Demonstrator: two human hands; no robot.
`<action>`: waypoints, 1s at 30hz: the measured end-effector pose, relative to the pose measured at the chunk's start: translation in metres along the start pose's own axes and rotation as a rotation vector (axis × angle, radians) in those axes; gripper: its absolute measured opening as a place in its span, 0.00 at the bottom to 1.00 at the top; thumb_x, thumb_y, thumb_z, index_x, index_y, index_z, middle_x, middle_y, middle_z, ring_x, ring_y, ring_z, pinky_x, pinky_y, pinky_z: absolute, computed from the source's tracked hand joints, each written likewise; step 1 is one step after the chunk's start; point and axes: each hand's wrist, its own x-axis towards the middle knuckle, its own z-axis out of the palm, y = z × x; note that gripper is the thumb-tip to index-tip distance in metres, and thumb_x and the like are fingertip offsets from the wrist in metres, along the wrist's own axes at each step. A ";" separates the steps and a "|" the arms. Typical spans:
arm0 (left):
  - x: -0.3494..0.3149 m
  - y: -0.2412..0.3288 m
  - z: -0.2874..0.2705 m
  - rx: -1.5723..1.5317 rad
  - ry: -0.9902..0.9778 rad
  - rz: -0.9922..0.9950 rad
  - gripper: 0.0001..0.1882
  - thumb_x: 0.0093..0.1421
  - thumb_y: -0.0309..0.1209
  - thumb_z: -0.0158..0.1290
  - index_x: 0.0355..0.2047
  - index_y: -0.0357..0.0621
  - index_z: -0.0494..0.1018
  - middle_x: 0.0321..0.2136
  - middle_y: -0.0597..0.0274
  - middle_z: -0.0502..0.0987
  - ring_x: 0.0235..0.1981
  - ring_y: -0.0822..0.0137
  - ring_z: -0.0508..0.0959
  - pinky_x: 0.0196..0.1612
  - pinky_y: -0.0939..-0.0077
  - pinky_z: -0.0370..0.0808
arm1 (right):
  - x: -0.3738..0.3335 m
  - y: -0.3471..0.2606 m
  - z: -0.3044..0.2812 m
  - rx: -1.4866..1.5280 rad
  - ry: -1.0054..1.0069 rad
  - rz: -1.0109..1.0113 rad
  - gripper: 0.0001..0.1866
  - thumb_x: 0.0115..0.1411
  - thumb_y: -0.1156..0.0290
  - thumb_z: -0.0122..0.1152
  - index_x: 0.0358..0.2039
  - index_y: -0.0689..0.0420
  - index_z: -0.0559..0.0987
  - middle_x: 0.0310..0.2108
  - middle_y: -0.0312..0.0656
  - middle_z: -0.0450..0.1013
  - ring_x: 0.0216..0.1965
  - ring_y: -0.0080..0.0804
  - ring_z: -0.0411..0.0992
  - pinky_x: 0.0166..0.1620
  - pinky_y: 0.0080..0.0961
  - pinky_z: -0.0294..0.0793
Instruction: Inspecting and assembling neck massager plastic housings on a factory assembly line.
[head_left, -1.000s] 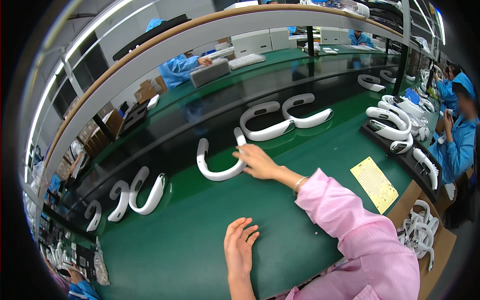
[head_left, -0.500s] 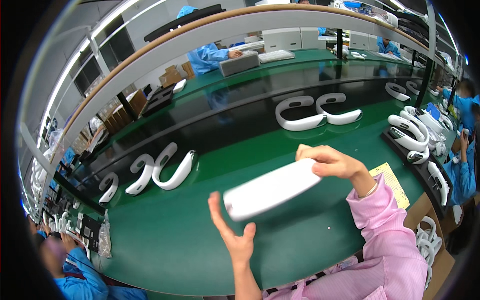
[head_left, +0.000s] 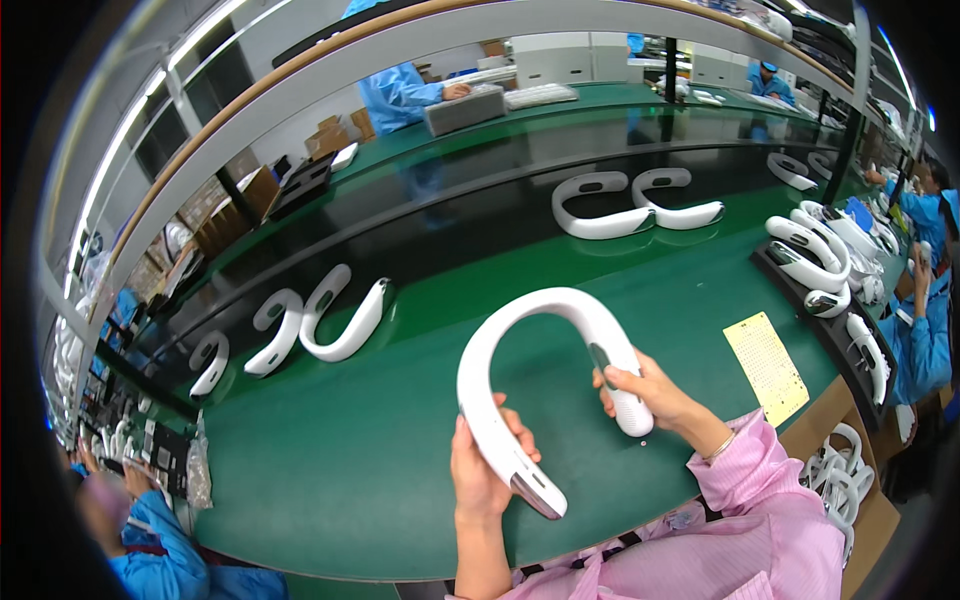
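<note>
Over the near part of the green table I hold up a white U-shaped neck fan (head_left: 483,372), its curve toward the far side and its two ends toward me. My left hand (head_left: 480,475) is wrapped round the left arm of the fan, above a tip with a shiny panel. Gripping the other arm near its perforated end is my right hand (head_left: 655,398), with the thumb by a shiny dark panel. The inner side of the curve is mostly turned away.
Beyond the green table (head_left: 330,470), a dark conveyor belt (head_left: 450,215) runs across, with several neck fans (head_left: 605,225) along its near side. To the right lie a yellow sheet (head_left: 766,367), a black tray (head_left: 858,372) with fans and a cardboard box (head_left: 872,520) of white parts. Co-workers in blue sit at both sides.
The fan has turned from edge-on to showing its full U shape. My left hand, open and apart before, has closed on one arm; my right hand has moved lower.
</note>
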 end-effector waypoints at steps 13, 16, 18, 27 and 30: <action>-0.001 -0.002 -0.004 -0.288 -0.095 -0.066 0.19 0.62 0.40 0.36 0.41 0.35 0.63 0.26 0.50 0.71 0.24 0.56 0.75 0.26 0.60 0.79 | 0.004 0.008 -0.003 -0.011 -0.011 0.075 0.23 0.56 0.65 0.56 0.47 0.62 0.61 0.30 0.40 0.68 0.22 0.24 0.69 0.24 0.21 0.71; -0.001 -0.002 -0.003 -0.272 -0.115 -0.046 0.20 0.62 0.41 0.34 0.42 0.34 0.63 0.25 0.50 0.72 0.20 0.57 0.75 0.24 0.61 0.78 | 0.005 0.009 0.000 -0.003 -0.015 0.095 0.23 0.55 0.64 0.56 0.46 0.62 0.61 0.29 0.40 0.68 0.22 0.24 0.69 0.23 0.21 0.71; -0.002 -0.003 -0.003 -0.237 -0.085 -0.026 0.20 0.63 0.41 0.34 0.42 0.35 0.63 0.24 0.50 0.72 0.19 0.57 0.75 0.24 0.62 0.78 | 0.005 0.010 0.002 0.017 -0.021 0.106 0.23 0.55 0.64 0.57 0.46 0.62 0.61 0.29 0.40 0.68 0.22 0.24 0.69 0.23 0.21 0.70; 0.000 0.006 0.030 -0.064 0.032 -0.041 0.21 0.61 0.42 0.35 0.40 0.35 0.64 0.23 0.51 0.73 0.18 0.59 0.76 0.24 0.67 0.78 | 0.009 0.015 0.005 0.150 -0.054 0.159 0.23 0.57 0.63 0.55 0.48 0.62 0.63 0.30 0.41 0.69 0.24 0.24 0.70 0.26 0.22 0.73; 0.001 0.007 0.048 0.125 0.062 0.028 0.21 0.60 0.42 0.35 0.39 0.34 0.63 0.22 0.49 0.73 0.18 0.59 0.76 0.23 0.69 0.77 | 0.009 0.019 0.010 0.168 -0.107 0.192 0.26 0.58 0.62 0.54 0.52 0.62 0.61 0.31 0.41 0.70 0.28 0.27 0.72 0.32 0.23 0.75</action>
